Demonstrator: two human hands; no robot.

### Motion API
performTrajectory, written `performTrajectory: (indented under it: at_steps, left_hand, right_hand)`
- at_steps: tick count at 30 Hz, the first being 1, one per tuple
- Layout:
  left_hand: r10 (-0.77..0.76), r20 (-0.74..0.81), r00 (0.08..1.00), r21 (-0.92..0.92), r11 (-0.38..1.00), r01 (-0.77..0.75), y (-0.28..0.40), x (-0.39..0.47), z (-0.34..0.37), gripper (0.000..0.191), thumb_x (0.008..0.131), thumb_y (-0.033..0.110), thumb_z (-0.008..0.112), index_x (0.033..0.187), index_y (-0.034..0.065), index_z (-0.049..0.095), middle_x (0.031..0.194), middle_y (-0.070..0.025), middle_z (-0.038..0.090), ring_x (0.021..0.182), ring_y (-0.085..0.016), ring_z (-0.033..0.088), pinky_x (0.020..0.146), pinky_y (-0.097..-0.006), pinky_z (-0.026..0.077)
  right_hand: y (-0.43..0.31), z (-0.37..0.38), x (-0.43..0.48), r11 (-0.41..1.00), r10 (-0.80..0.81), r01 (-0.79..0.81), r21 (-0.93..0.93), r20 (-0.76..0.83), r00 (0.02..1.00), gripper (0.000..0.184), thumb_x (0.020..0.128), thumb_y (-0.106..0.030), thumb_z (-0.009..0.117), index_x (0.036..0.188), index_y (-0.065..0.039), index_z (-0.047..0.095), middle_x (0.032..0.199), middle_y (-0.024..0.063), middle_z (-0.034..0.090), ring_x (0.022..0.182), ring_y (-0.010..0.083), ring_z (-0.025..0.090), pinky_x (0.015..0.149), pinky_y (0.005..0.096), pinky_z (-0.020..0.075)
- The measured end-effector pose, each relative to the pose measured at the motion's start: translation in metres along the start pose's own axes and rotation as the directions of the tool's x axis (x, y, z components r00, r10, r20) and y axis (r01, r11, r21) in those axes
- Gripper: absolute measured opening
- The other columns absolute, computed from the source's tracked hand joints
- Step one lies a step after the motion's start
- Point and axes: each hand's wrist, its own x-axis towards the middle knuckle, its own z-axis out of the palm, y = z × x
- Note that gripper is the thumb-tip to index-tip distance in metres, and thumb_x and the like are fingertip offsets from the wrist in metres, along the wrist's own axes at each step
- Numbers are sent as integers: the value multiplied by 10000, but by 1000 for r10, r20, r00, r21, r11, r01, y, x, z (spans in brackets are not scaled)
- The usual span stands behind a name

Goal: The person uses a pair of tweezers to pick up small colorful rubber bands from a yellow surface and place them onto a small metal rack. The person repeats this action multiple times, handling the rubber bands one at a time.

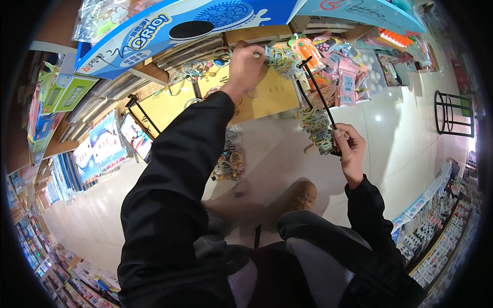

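Observation:
My left hand (246, 67) is raised over a yellow board (273, 98), with its curled fingers at the edge of a bundle of pale hair ties (284, 61); whether it grips any of them cannot be told. Lower on the right, my right hand (349, 148) pinches the end of a black metal display rod (321, 94). Beside that hand hangs a thick row of green and grey hair ties (316, 129). More hair ties with small beads (204, 71) lie at the board's upper left, and a hanging cluster (230, 163) shows below my left forearm.
Blue printed cartons (185, 32) stand along the top edge. Packaged goods (346, 81) fill the upper right. A phone (136, 136) and a black bracket (142, 111) are left of my forearm. A black stool (454, 113) stands far right, and stocked shelves (435, 231) are lower right.

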Motion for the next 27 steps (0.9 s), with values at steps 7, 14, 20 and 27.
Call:
performTrajectory:
  at_steps: [7,14,20,27]
  left_hand:
    - [-317,394,863,-764,409,499,3,12,-51,258,950,127,540,1121,-62,576,947,-120,666,882,-212,671,813,-288,524]
    - [-98,737,669,-634,243,734,32,-6,-60,236,970,143,505,1142,-4,569,831,-31,580,780,-164,608,759,-319,527]
    - [122,889,442,-456,343,821,48,-18,-51,265,936,186,571,1126,4,543,817,-43,590,729,-135,604,732,-320,532]
    - [38,892,450,-394,552,734,67,-52,-27,248,878,127,542,1092,12,593,838,-26,589,791,-109,588,689,-305,517]
  right_hand:
    - [1,0,2,1000,3,-3,-7,-18,1000,153,933,-80,568,1045,16,612,713,-39,497,642,34,427,571,196,335]
    - [1,4,4,999,24,-24,-25,-10,1000,137,928,-78,575,1028,5,618,707,-48,505,621,19,409,549,190,315]
    - [-3,7,1,998,19,-18,-54,30,999,123,914,-63,580,1011,2,619,723,-48,525,612,17,408,542,189,312]
    - [-8,7,0,993,-31,46,-111,128,991,130,925,-37,536,1021,26,596,737,-21,523,656,46,446,585,206,355]
